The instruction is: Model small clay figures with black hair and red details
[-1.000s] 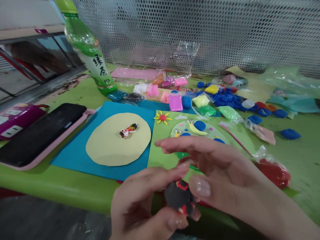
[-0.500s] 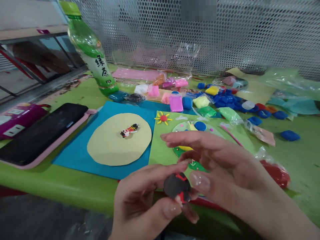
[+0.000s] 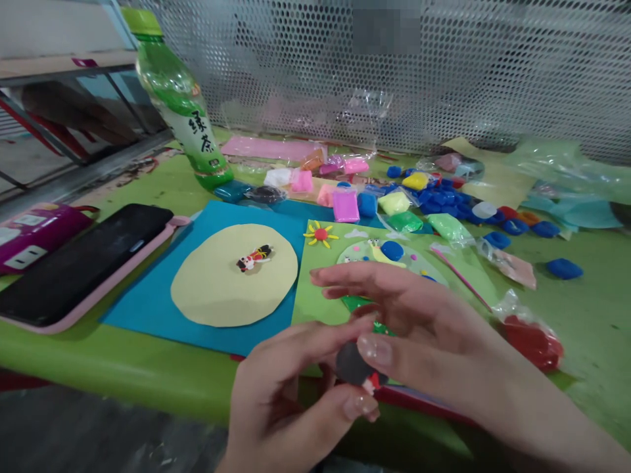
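My left hand [image 3: 290, 394] pinches a small clay figure piece [image 3: 352, 364], rounded and black with red bits and a pale spot, between thumb and fingers. Over it comes my right hand [image 3: 419, 328], its thumb pressed on the black clay and its upper fingers stretched out to the left; what its lower fingers touch is hidden. Beyond the hands, a small clay doll [image 3: 255, 259] in red, black and white lies on a cream paper oval [image 3: 211, 295] set on a blue sheet [image 3: 148, 315]. A green card [image 3: 315, 295] carries a clay sun [image 3: 320, 234] and a snail [image 3: 387, 249], partly covered by my right hand.
At the left are a phone [image 3: 89, 263] and a purple pouch-like item [image 3: 44, 233]. A green tea bottle [image 3: 185, 105] stands behind. Bagged clay [image 3: 346, 205], blue pieces [image 3: 444, 197] and a red clay bag [image 3: 530, 338] lie across the table, before a perforated metal panel [image 3: 296, 66].
My right thumb has moved onto the top of the clay piece, covering its red band. The piece and both hands have shifted slightly right in view.
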